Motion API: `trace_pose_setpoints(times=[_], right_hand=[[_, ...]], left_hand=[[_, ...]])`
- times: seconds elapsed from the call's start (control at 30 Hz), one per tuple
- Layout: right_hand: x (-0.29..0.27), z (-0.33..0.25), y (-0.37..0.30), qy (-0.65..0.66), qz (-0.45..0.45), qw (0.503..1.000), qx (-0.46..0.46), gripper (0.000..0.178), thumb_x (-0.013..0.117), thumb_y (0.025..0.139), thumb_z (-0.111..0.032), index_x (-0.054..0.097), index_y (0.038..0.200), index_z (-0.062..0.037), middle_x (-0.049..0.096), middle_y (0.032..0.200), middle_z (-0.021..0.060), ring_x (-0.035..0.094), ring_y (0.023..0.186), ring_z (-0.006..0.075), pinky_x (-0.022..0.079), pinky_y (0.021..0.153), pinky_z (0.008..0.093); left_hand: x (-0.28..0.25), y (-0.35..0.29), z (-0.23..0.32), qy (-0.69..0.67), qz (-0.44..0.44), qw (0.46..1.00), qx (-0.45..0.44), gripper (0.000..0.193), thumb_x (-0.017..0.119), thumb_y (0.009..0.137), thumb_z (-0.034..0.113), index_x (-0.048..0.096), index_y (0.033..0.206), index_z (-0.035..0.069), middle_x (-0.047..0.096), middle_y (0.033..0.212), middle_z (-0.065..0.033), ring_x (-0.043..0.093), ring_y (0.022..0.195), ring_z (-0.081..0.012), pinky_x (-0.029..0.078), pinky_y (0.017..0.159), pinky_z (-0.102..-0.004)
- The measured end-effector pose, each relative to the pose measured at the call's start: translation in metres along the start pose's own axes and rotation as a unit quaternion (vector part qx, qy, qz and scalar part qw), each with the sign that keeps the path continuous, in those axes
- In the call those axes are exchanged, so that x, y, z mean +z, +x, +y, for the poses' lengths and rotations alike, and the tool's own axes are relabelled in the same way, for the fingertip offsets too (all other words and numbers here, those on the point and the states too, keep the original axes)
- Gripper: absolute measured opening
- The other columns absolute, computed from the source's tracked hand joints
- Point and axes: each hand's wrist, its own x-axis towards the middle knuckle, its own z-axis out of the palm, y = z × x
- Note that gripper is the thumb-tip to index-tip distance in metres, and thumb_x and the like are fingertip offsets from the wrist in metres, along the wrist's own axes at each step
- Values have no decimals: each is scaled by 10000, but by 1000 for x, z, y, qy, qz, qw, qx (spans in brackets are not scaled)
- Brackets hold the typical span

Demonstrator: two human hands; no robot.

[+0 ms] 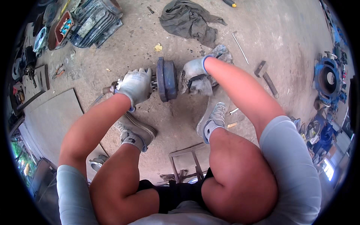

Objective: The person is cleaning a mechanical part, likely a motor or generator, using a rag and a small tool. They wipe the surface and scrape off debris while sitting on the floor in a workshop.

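Observation:
A blue round metal housing [167, 79] stands on edge between my feet, with a metal shaft [108, 90] running out of its left side. My left hand [135, 85], in a whitish work glove, wraps round the shaft just left of the housing. At the housing's right face is my right hand [194, 68], gloved too, its fingers closed on a dirty grey rag [201, 86]. That rag lies against or very near the right face; the exact contact is hidden. More crumpled grey cloth [222, 53] shows behind my right wrist.
A dark cloth [189, 20] lies ahead on the concrete floor. To the right are a bent metal rod [240, 47], a hammer [267, 79] and a wrench [234, 111]. A finned motor housing [97, 23] sits far left, a blue ring-shaped casting [327, 79] far right.

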Motion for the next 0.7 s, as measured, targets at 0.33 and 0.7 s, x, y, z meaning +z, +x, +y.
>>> trace_pose_setpoints(times=[0.33,0.7], right_hand=[[49,-81,-77,-114,279,948,99,389,791,862,-267,736,1159,-22,766,1158,168,754,1044,364,607,888,462],[52,3,-172,274,505,818,12,383,614,1026,-25,600,1404,29,709,1377,162,739,1170,215,618,962,301]], left_hand=[[0,23,-39,-19,-76,992,99,788,948,636,328,617,1291,42,743,1165,-215,706,1119,-417,581,970,-483],[23,19,-65,-144,-34,983,112,680,939,646,342,701,1228,80,740,1194,-204,700,1126,-408,567,1010,-466]])
